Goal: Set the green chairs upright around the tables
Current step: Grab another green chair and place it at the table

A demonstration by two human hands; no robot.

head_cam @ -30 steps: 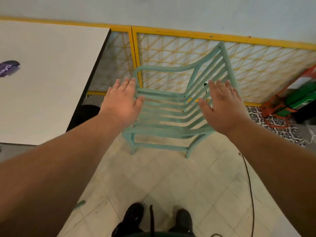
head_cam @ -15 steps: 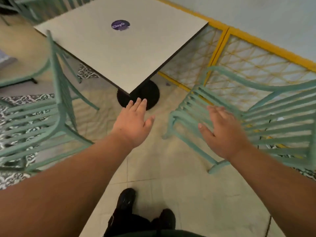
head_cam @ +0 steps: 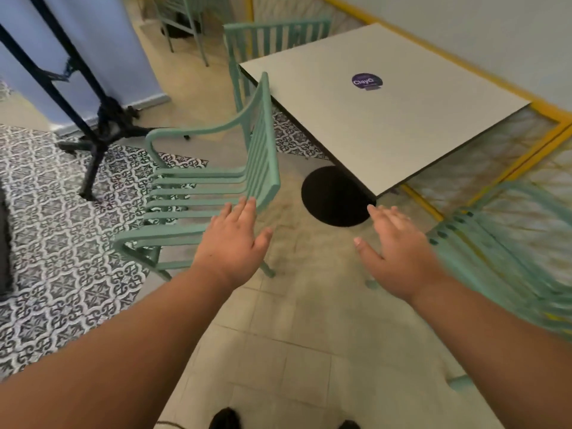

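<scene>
Head view: left hand (head_cam: pixel 230 243) and right hand (head_cam: pixel 399 252), both empty and flat, reach toward the green chair (head_cam: pixel 198 196) beside the table's (head_cam: pixel 402 125) edge. Stiff, likely light; grip its backrest (head_cam: pixel 263 156).

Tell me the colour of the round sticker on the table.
The sticker is purple, seen in the head view.

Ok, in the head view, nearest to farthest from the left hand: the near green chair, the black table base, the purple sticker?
1. Near green chair, just ahead of the left hand.
2. Black table base, on the floor to the right.
3. Purple sticker, farther back on the tabletop.
</scene>
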